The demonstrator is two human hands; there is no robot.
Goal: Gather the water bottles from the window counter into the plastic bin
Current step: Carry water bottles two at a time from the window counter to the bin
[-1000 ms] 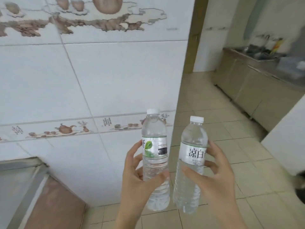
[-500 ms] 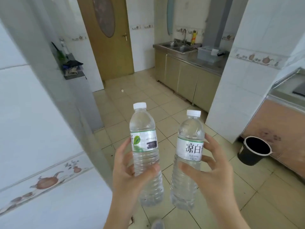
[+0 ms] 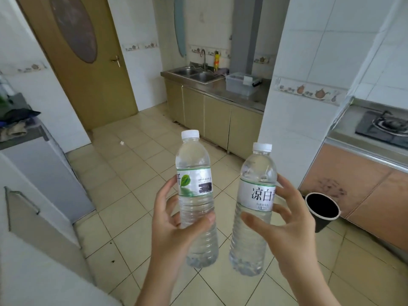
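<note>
Across the floor ahead of you, the plastic bin (image 3: 241, 83) sits on the steel counter (image 3: 238, 96) beside the sink (image 3: 195, 74), well apart from both hands. Your left hand (image 3: 176, 230) grips one upright bottle (image 3: 195, 199) and your right hand (image 3: 287, 226) another (image 3: 254, 208); the right is slightly nearer the bin.

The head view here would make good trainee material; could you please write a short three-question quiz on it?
1. True or false: the left hand grips the leaf-label bottle.
2. What does the right hand hold? A) a cup B) the white-label bottle C) nothing
3. Fill in: the clear plastic bin sits on the steel counter beside the ____.

Key: 1 true; 2 B; 3 sink.
</note>
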